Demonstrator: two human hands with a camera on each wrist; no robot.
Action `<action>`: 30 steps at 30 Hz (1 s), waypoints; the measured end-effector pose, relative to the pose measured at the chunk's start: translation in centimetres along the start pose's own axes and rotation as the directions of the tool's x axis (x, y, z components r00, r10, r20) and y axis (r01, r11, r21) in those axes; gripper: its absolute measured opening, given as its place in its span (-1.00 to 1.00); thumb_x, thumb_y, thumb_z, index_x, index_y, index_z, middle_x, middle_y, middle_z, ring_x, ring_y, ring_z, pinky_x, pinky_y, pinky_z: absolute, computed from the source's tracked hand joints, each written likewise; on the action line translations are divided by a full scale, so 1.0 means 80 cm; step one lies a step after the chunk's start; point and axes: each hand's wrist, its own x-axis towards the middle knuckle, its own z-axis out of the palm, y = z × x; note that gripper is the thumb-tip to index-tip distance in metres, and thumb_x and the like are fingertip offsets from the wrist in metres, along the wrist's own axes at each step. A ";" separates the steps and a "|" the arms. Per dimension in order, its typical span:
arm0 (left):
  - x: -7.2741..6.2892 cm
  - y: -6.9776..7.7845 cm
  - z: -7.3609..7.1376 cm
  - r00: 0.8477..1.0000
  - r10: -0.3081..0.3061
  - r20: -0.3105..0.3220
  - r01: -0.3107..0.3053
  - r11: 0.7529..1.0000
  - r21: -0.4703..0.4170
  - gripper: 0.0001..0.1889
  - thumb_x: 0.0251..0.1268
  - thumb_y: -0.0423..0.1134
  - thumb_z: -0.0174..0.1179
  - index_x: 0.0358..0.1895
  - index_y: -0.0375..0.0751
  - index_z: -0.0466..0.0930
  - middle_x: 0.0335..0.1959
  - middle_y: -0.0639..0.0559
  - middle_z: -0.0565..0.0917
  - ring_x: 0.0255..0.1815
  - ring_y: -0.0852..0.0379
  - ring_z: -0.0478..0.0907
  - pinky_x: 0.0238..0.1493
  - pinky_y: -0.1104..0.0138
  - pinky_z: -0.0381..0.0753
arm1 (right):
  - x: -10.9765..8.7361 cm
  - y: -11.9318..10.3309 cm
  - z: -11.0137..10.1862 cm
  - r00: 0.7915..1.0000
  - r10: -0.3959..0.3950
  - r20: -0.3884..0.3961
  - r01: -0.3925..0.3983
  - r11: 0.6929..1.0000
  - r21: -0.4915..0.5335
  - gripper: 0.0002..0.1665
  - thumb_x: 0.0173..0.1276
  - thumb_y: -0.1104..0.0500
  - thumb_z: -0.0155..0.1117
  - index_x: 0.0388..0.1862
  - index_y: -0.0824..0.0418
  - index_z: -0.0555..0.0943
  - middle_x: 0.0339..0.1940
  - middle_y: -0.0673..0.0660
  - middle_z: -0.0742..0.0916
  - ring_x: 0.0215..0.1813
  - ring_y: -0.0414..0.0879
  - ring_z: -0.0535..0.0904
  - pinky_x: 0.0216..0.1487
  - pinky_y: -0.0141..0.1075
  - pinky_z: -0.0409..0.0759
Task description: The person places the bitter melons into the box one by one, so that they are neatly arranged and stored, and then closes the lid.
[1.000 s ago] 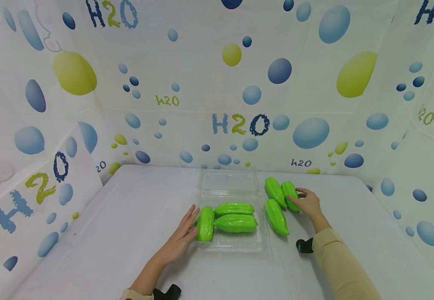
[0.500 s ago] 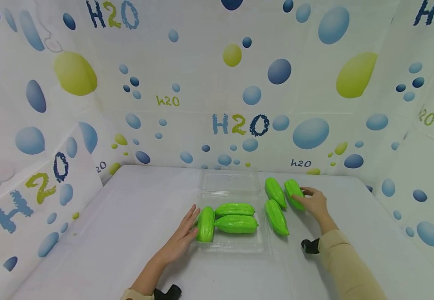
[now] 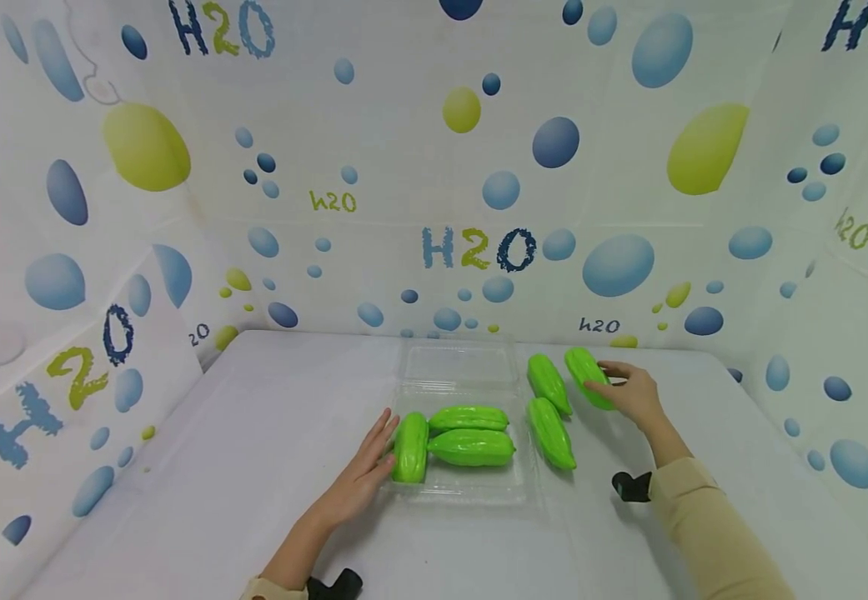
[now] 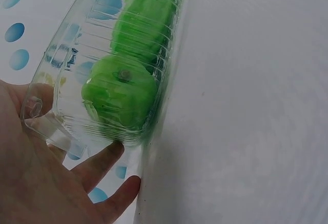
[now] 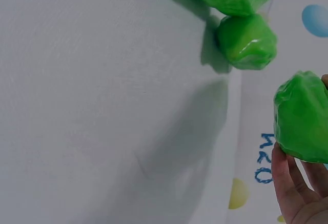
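Observation:
My right hand (image 3: 632,392) pinches a glossy bright-green ridged fruit (image 3: 588,377) between thumb and fingers. In the right wrist view that fruit (image 5: 303,119) is raised off the table, with its shadow falling apart from it. My left hand (image 3: 362,471) lies with its fingers extended against the left side of a clear plastic clamshell box (image 3: 479,485). Inside the box, one green fruit (image 3: 410,448) stands lengthwise at the left, and two (image 3: 471,447) lie crosswise beside it. The left wrist view shows fingertips (image 4: 117,149) touching the box's ribbed wall.
Two more green fruits (image 3: 551,433) lie on the white table (image 3: 253,467), right of the box. The box's lid (image 3: 458,364) lies open toward the back. A wall sheet (image 3: 373,125) with printed bubbles stands behind the table. A black wrist mount (image 3: 632,487) sits at each sleeve.
My right hand has drawn the green fruit rightward, away from the two beside it, and lifted it from the table. My left hand stays in place at the box.

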 end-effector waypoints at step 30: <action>0.001 -0.001 0.001 1.000 0.011 -0.005 -0.011 1.000 0.005 -0.45 0.45 -0.23 -0.20 0.43 -0.21 -0.06 0.47 -0.09 -0.19 0.44 -0.12 -0.22 0.29 -0.17 -0.10 | -0.018 -0.064 0.003 0.985 -0.158 0.069 0.154 0.987 0.048 -0.30 0.14 -0.05 0.35 0.18 0.30 0.46 0.09 0.32 0.55 0.01 0.23 0.50 -0.20 -0.11 0.60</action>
